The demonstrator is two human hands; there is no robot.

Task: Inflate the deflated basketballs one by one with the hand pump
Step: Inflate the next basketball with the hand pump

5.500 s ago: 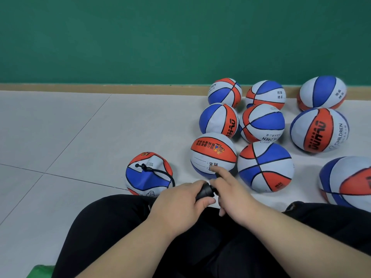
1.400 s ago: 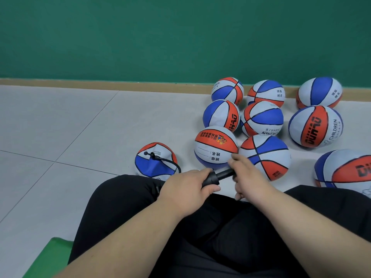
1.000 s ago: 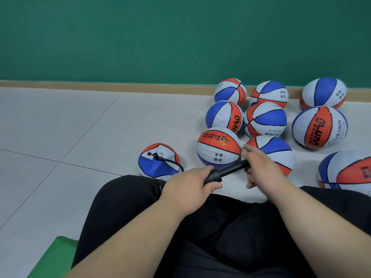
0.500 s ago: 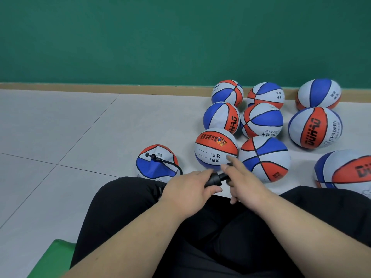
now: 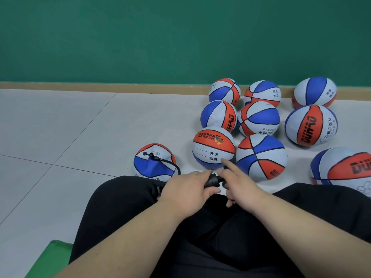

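A wrinkled, partly flat red, white and blue basketball (image 5: 154, 163) lies on the floor by my left knee, with a black hose (image 5: 167, 163) plugged into its valve. The hose runs back to a black hand pump (image 5: 212, 181) over my lap. My left hand (image 5: 188, 191) grips the pump's barrel. My right hand (image 5: 239, 181) grips the handle end, forefinger stretched forward, and sits close against my left hand. Most of the pump is hidden under my hands.
Several round red, white and blue basketballs (image 5: 261, 156) are grouped on the tiled floor to the right, up to the wooden skirting (image 5: 100, 87) of a green wall. My legs in black trousers (image 5: 130, 207) fill the foreground. A green mat corner (image 5: 50, 257) shows bottom left.
My right hand pulled the handle out to the right, then pushed it back in, so the pump's rod is now hidden between my hands. The left hand stayed on the barrel.
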